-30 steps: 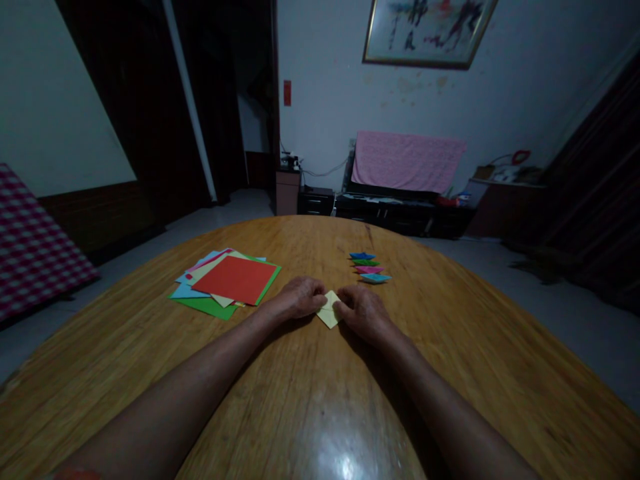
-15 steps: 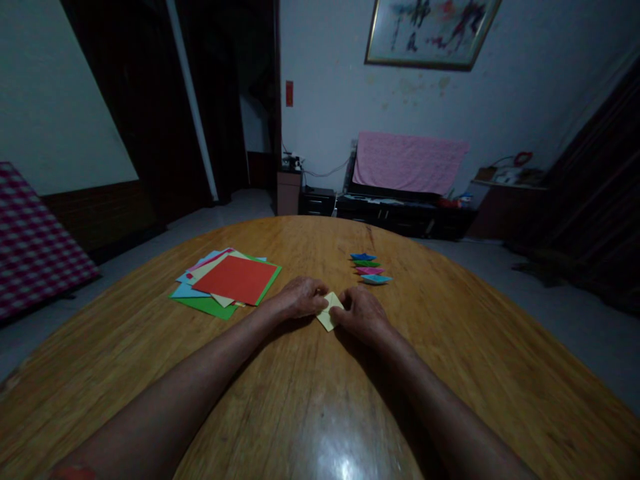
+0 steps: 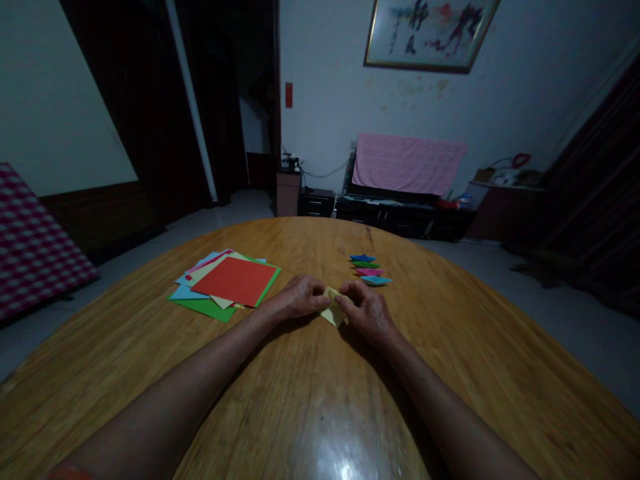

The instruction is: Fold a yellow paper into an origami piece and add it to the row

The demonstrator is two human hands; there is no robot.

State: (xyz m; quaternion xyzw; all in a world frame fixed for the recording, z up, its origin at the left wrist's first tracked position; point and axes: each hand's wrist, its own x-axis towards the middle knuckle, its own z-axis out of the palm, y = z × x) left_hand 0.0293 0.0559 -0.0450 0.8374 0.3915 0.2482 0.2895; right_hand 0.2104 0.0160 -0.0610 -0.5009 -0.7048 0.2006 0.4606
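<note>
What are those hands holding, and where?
A folded piece of pale yellow paper, pinched at its sides by the left hand and right hand; its lower corner shows free.

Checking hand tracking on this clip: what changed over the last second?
The folded yellow paper no longer lies flat; it looks tilted up off the wooden table, pinched between the left hand and the right hand, whose fingers have curled inward. The stack of coloured paper and the row of four small folded pieces stayed put.
</note>
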